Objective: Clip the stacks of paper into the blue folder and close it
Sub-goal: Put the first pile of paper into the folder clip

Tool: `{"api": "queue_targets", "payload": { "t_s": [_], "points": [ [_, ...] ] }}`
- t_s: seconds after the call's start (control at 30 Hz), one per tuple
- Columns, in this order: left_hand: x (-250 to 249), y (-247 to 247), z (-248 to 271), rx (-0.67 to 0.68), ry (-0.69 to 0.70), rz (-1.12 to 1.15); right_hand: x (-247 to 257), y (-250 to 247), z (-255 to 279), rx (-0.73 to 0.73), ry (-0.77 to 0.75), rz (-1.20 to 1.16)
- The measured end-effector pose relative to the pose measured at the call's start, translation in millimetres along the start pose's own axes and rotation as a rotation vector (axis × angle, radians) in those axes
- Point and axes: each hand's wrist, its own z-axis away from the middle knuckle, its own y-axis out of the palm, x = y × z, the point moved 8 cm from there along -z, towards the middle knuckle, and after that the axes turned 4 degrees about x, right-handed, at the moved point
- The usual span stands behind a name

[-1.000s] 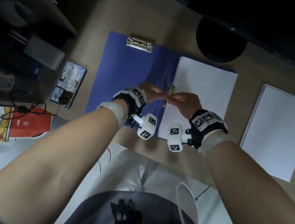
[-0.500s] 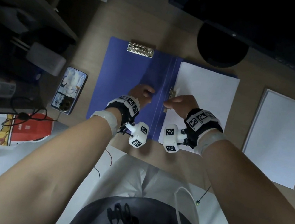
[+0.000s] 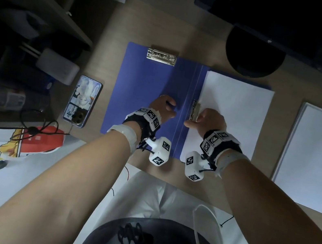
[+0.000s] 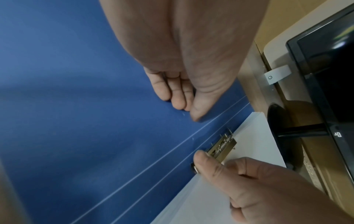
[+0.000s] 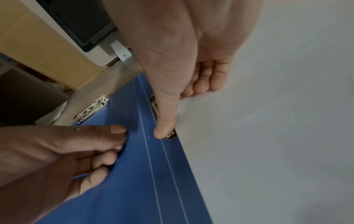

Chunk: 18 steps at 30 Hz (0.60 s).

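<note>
A blue folder (image 3: 144, 88) is laid open flat on a wooden desk (image 3: 147, 20), seen from above. A stack of white paper (image 3: 232, 113) is laid on the folder's right half, with its left edge against a metal side clip (image 3: 195, 110) fixed just right of the spine creases. A second metal clip (image 3: 161, 57) is mounted at the far edge of the folder's left half. A second stack of paper (image 3: 317, 158) is placed on the desk to the right, apart from the folder.

The left hand (image 3: 161, 108) is rested on the folder's bare left half, near the spine. Its fingers (image 4: 173, 91) are seen curled inward with their tips touching the blue surface, and nothing is held in them.

The right hand (image 3: 209, 121) is placed at the left edge of the clipped stack. Its thumb (image 5: 165, 121) is laid along the side clip and pressed on it, while the other fingers are bent down onto the paper beside the clip. Whether the clip is fully pressed shut cannot be told.

A phone (image 3: 82, 103) with a lit screen is laid on the desk just left of the folder. A dark monitor (image 3: 291, 26) on a round black base (image 3: 253, 54) is stood at the far right of the desk, beyond the folder.
</note>
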Motion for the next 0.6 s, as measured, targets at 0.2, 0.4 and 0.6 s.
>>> {"api": "queue_targets", "payload": {
  "t_s": [0.2, 0.4, 0.6],
  "points": [
    [-4, -1, 2, 0.001, -0.016, -0.015, 2, 1, 3, -0.046, -0.041, 0.056],
    [-6, -3, 2, -0.013, -0.048, -0.017, -4, -3, 10, 0.038, -0.069, -0.094],
    [-17, -27, 28, -0.442, -0.095, -0.293, -30, -41, 26, -0.126, -0.080, -0.272]
  ]
}}
